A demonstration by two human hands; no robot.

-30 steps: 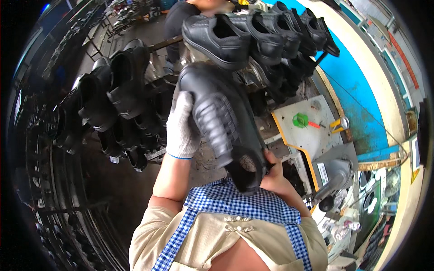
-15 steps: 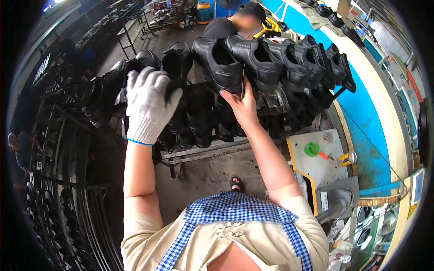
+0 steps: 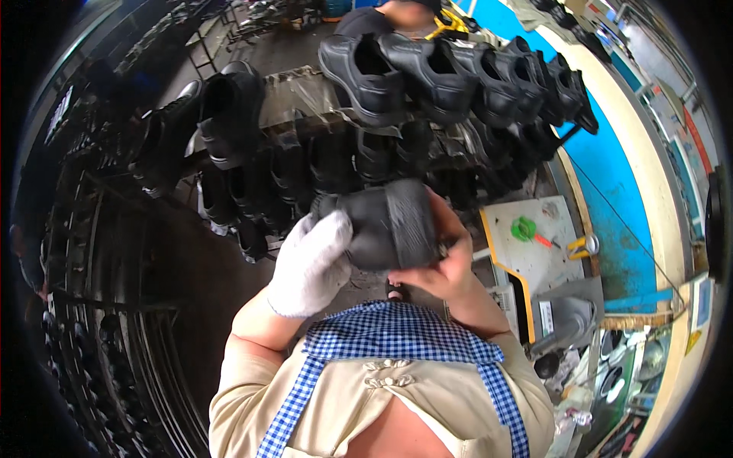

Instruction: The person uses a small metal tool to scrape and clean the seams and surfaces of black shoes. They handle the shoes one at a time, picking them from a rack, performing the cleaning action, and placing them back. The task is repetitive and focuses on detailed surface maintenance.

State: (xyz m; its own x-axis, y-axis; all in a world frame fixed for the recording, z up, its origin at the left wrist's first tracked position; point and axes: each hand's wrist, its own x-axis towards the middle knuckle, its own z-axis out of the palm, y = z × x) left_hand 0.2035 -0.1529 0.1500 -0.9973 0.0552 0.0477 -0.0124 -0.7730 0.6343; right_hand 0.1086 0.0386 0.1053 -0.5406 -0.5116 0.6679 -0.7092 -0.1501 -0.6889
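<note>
A black shoe (image 3: 378, 225) is held in front of my chest, turned so that its ridged, sole-like end faces to the right. My left hand (image 3: 311, 263), in a white knitted glove, grips its left end with the thumb on top. My bare right hand (image 3: 450, 259) is wrapped round the right end, with fingers below and behind it. A small dark thing by the right fingers is too blurred to name. Beyond my hands, several black shoes (image 3: 366, 80) stand in a row on the rack's upper level, heels toward me.
A plastic-covered stretch of rack top (image 3: 294, 99) shows between the shoes. More shoes (image 3: 332, 160) fill the level below. A person in dark clothes (image 3: 365, 23) is beyond the rack. To the right, a white table (image 3: 546, 259) carries a green item (image 3: 524, 228) and a yellow-and-white roll (image 3: 586, 246).
My left hand has brought a shoe from the rack's left part back toward my chest. The right hand has left the heel of a middle shoe and joined it. The view has shifted slightly.
</note>
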